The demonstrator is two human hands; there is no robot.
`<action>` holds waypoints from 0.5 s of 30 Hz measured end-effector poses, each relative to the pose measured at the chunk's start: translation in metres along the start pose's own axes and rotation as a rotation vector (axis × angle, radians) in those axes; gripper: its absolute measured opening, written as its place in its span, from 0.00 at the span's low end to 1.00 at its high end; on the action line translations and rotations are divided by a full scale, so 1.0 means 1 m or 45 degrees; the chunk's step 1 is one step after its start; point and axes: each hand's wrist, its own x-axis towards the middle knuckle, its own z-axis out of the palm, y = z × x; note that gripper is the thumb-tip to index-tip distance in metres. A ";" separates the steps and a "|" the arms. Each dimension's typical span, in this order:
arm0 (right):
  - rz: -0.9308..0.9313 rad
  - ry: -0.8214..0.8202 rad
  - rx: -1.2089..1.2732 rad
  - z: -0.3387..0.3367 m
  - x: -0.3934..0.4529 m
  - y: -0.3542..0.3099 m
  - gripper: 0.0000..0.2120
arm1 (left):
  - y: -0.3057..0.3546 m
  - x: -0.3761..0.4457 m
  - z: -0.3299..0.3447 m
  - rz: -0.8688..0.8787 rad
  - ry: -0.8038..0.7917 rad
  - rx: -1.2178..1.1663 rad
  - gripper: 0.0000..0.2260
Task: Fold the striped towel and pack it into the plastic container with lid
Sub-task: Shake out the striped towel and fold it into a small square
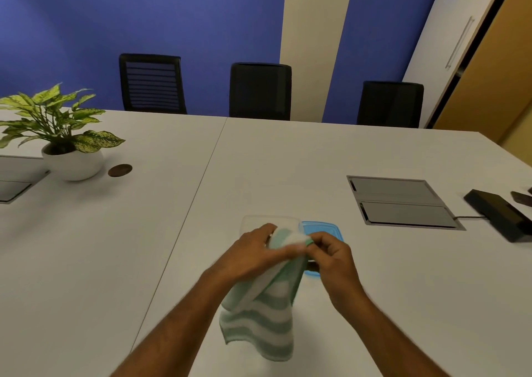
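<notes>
Head view, one frame. Both hands hold the towel point(259, 319) above the near middle of the counter point(288, 169). Left hand point(253, 254) is closed on the towel's upper edge, fingers curled over the cloth. Right hand point(331, 255) pinches the same upper edge at a green corner between thumb and fingertips. The two hands are just beside each other, almost touching. The towel, green and white striped, is partly doubled over and hangs down from the hands toward the near edge; its lower hem looks to be clear of the counter, though I cannot tell for sure. Some motion blur on hands and cloth.

Container point(250, 222): clear plastic, sits on the counter just beyond the left hand, partly hidden by it. Cannot tell whether anything is inside. Lid point(325, 228): blue, lies flat on the counter just right of the container, partly behind the right hand and towel.

Elsewhere on the counter: plant point(57, 123) in a white pot at far left, with a brown disc point(120, 170) just right of it; a grey cable hatch point(400, 202) to the right; a black box point(501, 214) at the right edge. Three black chairs point(260, 91) stand along the far side.
</notes>
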 end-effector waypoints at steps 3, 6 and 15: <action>0.091 0.000 0.048 0.001 0.011 -0.016 0.11 | 0.001 -0.003 0.003 0.184 0.066 0.240 0.45; -0.053 -0.079 -0.249 0.000 0.019 -0.030 0.06 | 0.010 -0.003 0.007 0.430 0.327 0.266 0.34; -0.162 -0.420 -0.827 -0.023 0.042 -0.060 0.16 | 0.027 0.000 -0.011 0.513 0.465 0.384 0.12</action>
